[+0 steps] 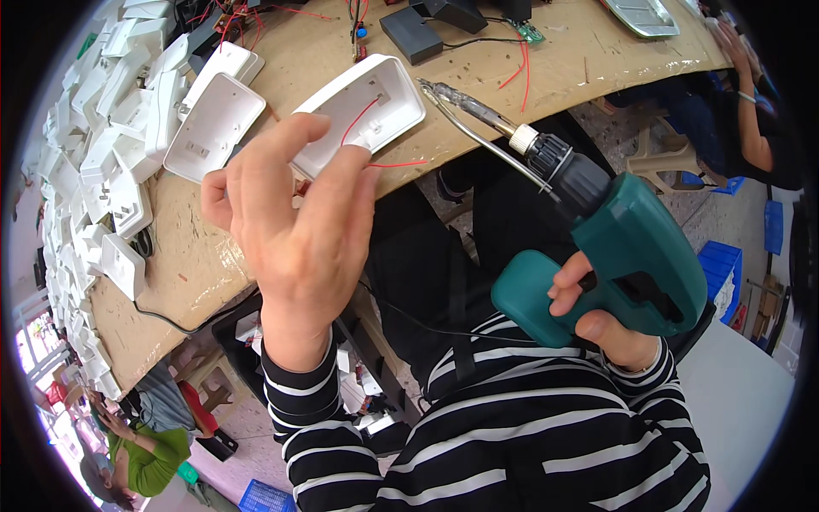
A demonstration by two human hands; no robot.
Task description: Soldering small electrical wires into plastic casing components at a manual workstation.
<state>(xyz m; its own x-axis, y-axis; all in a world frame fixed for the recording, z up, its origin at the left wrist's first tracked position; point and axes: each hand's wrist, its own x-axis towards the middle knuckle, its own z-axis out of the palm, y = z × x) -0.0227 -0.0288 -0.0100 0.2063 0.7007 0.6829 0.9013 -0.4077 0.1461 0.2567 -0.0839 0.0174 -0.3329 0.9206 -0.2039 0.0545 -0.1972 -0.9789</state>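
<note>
My right hand (616, 334) is wrapped round the handle of a green soldering gun (646, 247). The gun's dark metal tip and thin curved metal tube point up and left, toward a white plastic housing (395, 94). That housing lies tilted near the table's front edge, its hollow side showing. Over its lower left end hovers my left hand (294, 205), thumb and index finger apart. A thin red wire (401, 164) emerges beside the thumb tip, and a red length also curves inside the housing. Whether the thumb touches the wire is hidden.
Another white housing (213, 128) lies just left, beside a big heap of white housings (102, 162). Black boxes (412, 36), a green circuit board (531, 32) and red wires are at the back. A metal tray (641, 17) sits far right. Other people are at both sides.
</note>
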